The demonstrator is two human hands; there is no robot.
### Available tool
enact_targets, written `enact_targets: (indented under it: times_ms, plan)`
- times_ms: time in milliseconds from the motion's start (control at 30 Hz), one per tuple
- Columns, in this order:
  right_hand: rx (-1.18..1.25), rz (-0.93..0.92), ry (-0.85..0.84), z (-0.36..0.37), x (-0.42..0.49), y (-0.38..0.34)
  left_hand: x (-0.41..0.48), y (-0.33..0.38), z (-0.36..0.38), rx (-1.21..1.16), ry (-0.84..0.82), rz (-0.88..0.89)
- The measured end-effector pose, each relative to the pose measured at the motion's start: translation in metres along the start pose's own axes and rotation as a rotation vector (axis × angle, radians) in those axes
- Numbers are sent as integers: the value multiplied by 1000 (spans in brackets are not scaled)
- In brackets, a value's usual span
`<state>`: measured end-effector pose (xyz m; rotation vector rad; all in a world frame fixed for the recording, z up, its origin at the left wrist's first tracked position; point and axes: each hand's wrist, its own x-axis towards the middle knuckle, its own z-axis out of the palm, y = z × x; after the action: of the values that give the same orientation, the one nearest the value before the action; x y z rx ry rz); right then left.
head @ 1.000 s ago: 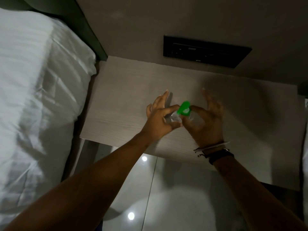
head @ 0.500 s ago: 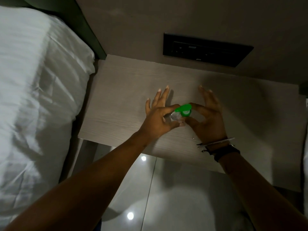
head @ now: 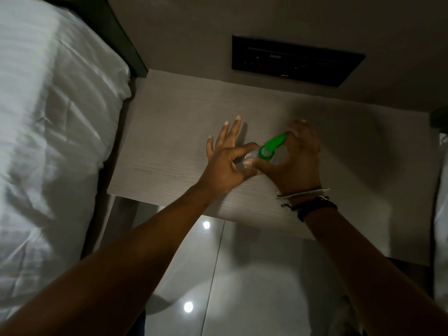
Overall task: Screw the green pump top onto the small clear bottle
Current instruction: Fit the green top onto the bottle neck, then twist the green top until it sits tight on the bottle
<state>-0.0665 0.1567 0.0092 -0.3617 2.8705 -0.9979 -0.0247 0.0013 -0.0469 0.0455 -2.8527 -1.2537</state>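
A small clear bottle (head: 249, 157) stands on the pale wooden bedside table (head: 174, 132), mostly hidden between my hands. My left hand (head: 225, 163) pinches the bottle between thumb and forefinger, its other fingers spread flat over the table. The green pump top (head: 270, 147) sits on the bottle's neck, its nozzle pointing up and to the right. My right hand (head: 295, 161) grips the pump's collar with thumb and fingers curled around it.
A white bed (head: 48, 141) with a dark headboard lies along the left. A black switch panel (head: 295, 59) is set in the wall behind the table. Glossy floor tiles (head: 230, 287) show below the table's front edge. White fabric (head: 441, 214) edges the right.
The pump's nozzle has swung round to point up and right. My right hand has turned with it, and the fingers have curled in closer. My left hand still holds the bottle.
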Motion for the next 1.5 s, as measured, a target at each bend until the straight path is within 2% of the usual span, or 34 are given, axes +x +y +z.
enact_targets:
  times_ms: [67, 133, 200, 333, 467, 533, 667, 733, 800, 867, 1000, 1100, 1167, 1233, 1367, 1500]
  plan:
    - [58, 4, -73, -1, 0, 1, 1, 0, 0, 5, 19, -9]
    - [135, -67, -148, -2, 2, 6, 2, 0, -1, 5, -3, -14]
    - [133, -124, -128, -3, 2, 8, 2, -1, 0, 14, -27, -1]
    - [41, -25, -27, 2, 4, 2, 1, -3, 2, 7, 10, -11]
    - [136, -45, -156, 2, 1, 11, 1, -2, 2, -7, 10, -18]
    - [134, -146, -141, -2, 0, 17, 1, -1, 2, 7, -11, -3]
    - [29, -75, -47, 0, 6, 10, 1, -3, 1, -2, 1, -2]
    - [7, -47, -128, 4, 5, 7, 2, -3, 0, 1, 2, -9]
    - [99, -106, -174, 2, 4, 8, 1, -2, 0, -5, -5, -11]
    - [131, -169, -126, -2, 2, 8, 1, -1, -1, -10, -17, -6]
    - [-98, -95, 31, 3, 5, -2, 1, -1, 0, -10, -21, -10]
    - [-39, -18, -53, 5, 6, -2, 1, -2, 0, -34, -5, -26]
    - [66, -89, -111, 2, 4, 4, 1, -2, 0, -22, -10, -18]
    - [76, -150, -88, -1, 1, 7, 2, -2, -1, -9, -23, -7]
    - [2, -47, 6, 3, 4, 1, 2, -1, -1, -4, -19, -7]
    - [84, -104, -118, 3, 2, 8, 3, 0, -2, -23, -26, -26]
